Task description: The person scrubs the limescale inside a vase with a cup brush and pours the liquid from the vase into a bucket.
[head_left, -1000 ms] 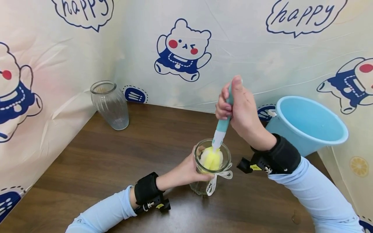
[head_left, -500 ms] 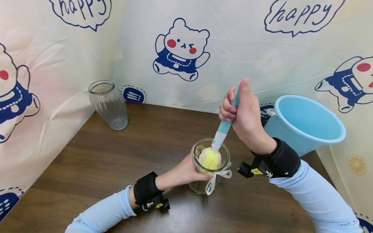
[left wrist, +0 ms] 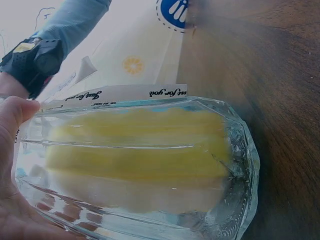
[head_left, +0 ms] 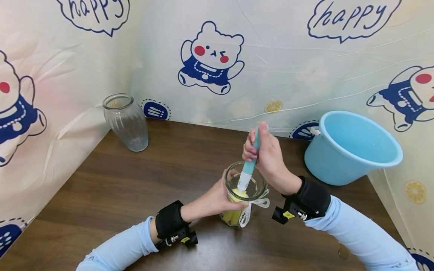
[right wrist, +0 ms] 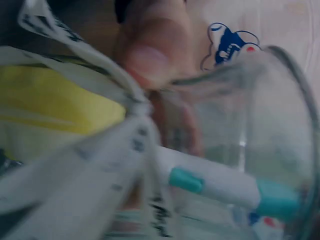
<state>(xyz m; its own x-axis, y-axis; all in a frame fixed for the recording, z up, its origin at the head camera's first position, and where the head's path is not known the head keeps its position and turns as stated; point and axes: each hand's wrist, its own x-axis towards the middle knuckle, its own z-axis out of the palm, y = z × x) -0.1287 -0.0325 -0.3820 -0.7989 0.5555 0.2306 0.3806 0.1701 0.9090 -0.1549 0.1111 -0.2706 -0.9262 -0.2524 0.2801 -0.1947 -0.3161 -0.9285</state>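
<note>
A clear glass jar (head_left: 255, 188) with a white printed ribbon bow (head_left: 260, 203) stands on the table. My left hand (head_left: 220, 197) grips it around the neck from the left. My right hand (head_left: 266, 154) holds the teal handle of a sponge bottle brush (head_left: 249, 167), thumb along its top. The brush leans to the right, its yellow-and-white sponge head (left wrist: 145, 150) deep in the jar, reaching near the base in the left wrist view. The right wrist view is blurred; there the white-and-teal brush shaft (right wrist: 215, 180) shows through the glass behind the ribbon.
A ribbed glass vase (head_left: 127, 124) stands at the back left of the brown wooden table (head_left: 152, 165). At the back right is a light blue bucket (head_left: 333, 162). Printed sheeting (head_left: 264, 56) hangs along the back and sides.
My right hand has moved down and to the left, pushing the brush's sponge head from the jar's mouth to near its bottom. My left hand and the jar have stayed in place.
</note>
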